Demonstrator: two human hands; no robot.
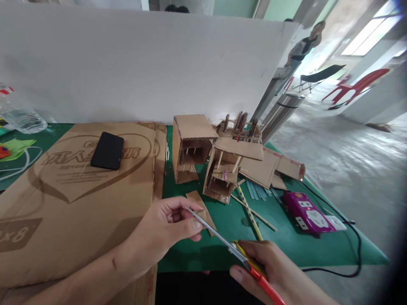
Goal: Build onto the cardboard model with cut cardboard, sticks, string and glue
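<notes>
Scissors with red and yellow handles [239, 254] slant between both hands, their grips clasped by the right hand's fingers [270, 260]; the long blades reach up to the left hand [165, 224], touching or just beside its fingertips. Left thumb and fingers are pinched on a thin tan piece [199, 211], mostly hidden. Just beyond those fingers, a cardboard strip [208, 219] lies on the green table [187, 256]. Farther past them stand two open-fronted cardboard structures [197, 126]. Right of the right fingers sits a purple power strip [294, 205]; left of the left ones, flattened cardboard [79, 224] bears a black tablet or phone [107, 150].
</notes>
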